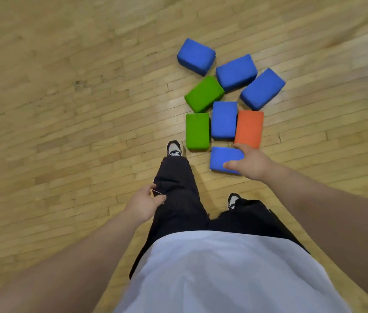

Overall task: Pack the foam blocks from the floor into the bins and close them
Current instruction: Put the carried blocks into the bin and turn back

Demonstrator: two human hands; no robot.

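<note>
White shirt lowest, right hand spread over nearest blue block.

Reaches the bare right arm forward and down, stretched almost straight. Spreads the right hand wide, palm down, with the thumb out to the left and the fingers pointing ahead. Hangs the bare left arm lower, bent only a little. Rests the left hand against the left leg in black trousers, back of the hand up, fingers curled in loosely. Hard to tell if pinching anything there. Stands with the left foot ahead of the right foot.
</note>
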